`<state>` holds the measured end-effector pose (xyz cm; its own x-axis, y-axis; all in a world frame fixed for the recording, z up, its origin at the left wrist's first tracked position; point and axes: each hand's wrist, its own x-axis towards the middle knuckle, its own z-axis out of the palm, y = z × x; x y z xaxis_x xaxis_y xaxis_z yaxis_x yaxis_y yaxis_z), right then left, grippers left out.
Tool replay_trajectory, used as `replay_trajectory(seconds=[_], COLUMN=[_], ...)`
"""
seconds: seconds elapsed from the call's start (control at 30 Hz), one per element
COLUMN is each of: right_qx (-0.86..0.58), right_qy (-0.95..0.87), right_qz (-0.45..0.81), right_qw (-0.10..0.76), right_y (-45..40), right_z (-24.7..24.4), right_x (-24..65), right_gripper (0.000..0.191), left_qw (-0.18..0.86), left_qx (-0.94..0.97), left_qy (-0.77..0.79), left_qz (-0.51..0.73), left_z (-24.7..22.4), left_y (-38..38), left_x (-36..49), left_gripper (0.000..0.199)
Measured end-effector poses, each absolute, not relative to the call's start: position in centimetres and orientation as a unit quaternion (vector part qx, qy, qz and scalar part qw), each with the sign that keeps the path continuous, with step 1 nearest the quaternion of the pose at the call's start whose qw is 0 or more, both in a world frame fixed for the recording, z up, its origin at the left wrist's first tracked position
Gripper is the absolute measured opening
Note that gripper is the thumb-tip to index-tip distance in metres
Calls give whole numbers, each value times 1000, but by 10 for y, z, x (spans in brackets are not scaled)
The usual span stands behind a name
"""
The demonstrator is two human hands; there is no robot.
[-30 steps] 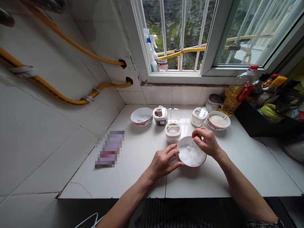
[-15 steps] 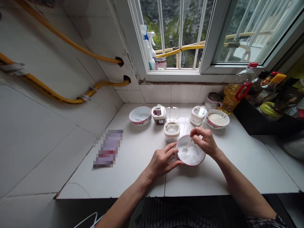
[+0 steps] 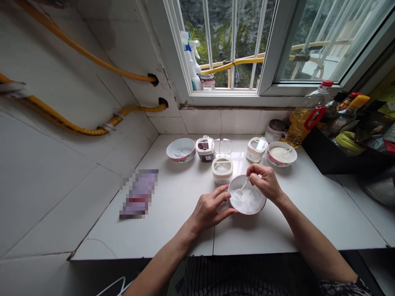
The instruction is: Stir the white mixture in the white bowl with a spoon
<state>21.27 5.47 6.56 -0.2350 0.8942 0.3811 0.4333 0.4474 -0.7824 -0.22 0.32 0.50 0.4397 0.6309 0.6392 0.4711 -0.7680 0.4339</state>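
My left hand [image 3: 212,206] grips the left side of a pink-rimmed bowl [image 3: 248,211], its thumb low on the wall and its fingers at the rim. White granular stuff [image 3: 249,200] lies in that bowl. Pinched in my right hand [image 3: 263,181] is a small white spoon [image 3: 243,188], tilted, with its tip in the white grains. Just behind the bowl stands a clear-lidded seasoning jar [image 3: 222,172] with white contents, its raised clear lid [image 3: 223,146] beyond it.
Farther back are a flowered bowl [image 3: 180,158], a jar with dark red contents [image 3: 205,154], another clear-lidded jar [image 3: 256,150] and a bowl of pale powder [image 3: 281,155]. An oil bottle [image 3: 300,119] and a black box of bottles [image 3: 321,152] stand right. A blurred purple packet [image 3: 140,193] lies left.
The spoon's tip has shifted slightly left and up within the white grains. Both hands keep their hold, and the whole view has moved a little.
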Motion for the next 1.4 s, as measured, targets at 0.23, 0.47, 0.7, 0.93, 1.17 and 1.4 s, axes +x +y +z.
replay_trajectory(seconds=[0.23,0.47,0.7,0.93,1.17,1.4], right_qx=[-443,-413,-442,-462,-494,-494], right_qy=[-769,-790,-717,-655,-609,-527], right_qz=[162,189,330,400,431,520], right_qw=[431,413,426,445,447,456], right_y=[58,56,57,62,65,71], right_z=[61,59,62,61,62,63], right_x=[215,210,211,212,212,215], right_gripper=[17,17,14,13,13,11], left_qw=[95,91,100,97,100,92], left_qx=[842,842,841,840,840,843], left_qy=[330,329,328,326,327,327], left_qz=[415,418,418,422,421,417], left_z=[4,5,3,2,4,4], left_y=[3,3,4,4,4,4], left_x=[-2,-2,-3,-3,-2,-2], left_gripper=[29,28,29,29,29,27])
